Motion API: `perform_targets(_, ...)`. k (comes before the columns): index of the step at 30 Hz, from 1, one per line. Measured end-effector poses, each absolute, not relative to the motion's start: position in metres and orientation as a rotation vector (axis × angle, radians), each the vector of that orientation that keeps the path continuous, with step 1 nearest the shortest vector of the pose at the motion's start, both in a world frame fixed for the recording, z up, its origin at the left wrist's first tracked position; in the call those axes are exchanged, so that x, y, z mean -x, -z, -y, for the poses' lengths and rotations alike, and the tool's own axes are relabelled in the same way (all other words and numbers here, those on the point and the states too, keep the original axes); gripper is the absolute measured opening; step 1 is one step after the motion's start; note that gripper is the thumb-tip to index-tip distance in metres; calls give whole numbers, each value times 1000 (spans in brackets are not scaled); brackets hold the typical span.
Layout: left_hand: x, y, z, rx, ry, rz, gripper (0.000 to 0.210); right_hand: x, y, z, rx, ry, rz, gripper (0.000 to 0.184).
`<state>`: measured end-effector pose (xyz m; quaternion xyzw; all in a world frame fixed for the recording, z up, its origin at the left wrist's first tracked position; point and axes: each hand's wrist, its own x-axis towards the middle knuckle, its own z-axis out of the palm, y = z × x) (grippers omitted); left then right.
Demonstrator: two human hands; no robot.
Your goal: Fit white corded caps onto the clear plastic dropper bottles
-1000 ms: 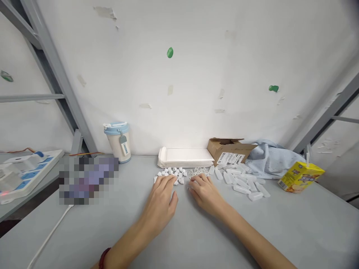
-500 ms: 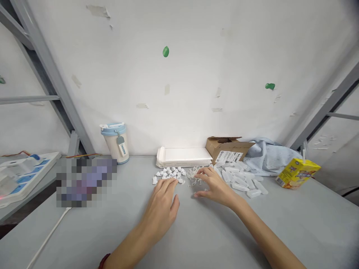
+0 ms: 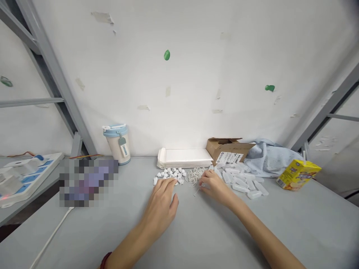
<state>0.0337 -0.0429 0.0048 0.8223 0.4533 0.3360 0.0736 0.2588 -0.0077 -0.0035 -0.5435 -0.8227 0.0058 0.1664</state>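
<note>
My left hand (image 3: pixel 161 203) rests palm down at the near edge of a heap of small white plastic caps (image 3: pixel 175 173). Its fingers lie stretched out and the thumb stands apart; nothing shows in it. Just right of the caps is a loose tangle of thin white cords (image 3: pixel 193 176). Beside that tangle my right hand (image 3: pixel 214 186) has thumb and fingertips pinched together. A single white cord (image 3: pixel 196 193) pokes out from under its fingertips. Several translucent plastic tubes (image 3: pixel 239 181) lie in a pile just beyond and right of this hand.
Behind the caps lies a stack of white flat packs (image 3: pixel 185 157), with an open cardboard box (image 3: pixel 230 149) beside it. A cup (image 3: pixel 117 144), a pixelated item (image 3: pixel 89 183) and a power strip (image 3: pixel 30 175) are leftward. A blue cloth (image 3: pixel 272 157) and yellow drink carton (image 3: pixel 298 175) stand right.
My right thumb and fingers have closed from a spread pose into a pinch, with a cord end now showing below them. My left hand has stayed almost still. The view has shifted slightly.
</note>
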Motion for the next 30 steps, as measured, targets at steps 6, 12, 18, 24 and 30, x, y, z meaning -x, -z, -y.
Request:
perform_targets(6, -34, -4, 45, -2482, -1027, -1328, 34, -255, 9, 1, 1606, 99, 2208, 7)
perform_targets(12, -33, -6, 44, -2454, -1015, -1330, 34, -288, 0, -10, 1678, 108, 2031, 15)
perform_targets(18, -32, -9, 45, -2453, -998, -1341, 33, -309, 2, -14, 1873, 145, 1934, 20)
perform_targets(24, -31, -9, 45, -2428, -1010, -1362, 34, -295, 7, -12, 1942, 230, 2043, 30)
perform_targets(30, -31, -8, 44, -2443, -1012, -1349, 33, -283, 14, -11, 1997, 283, 2118, 33)
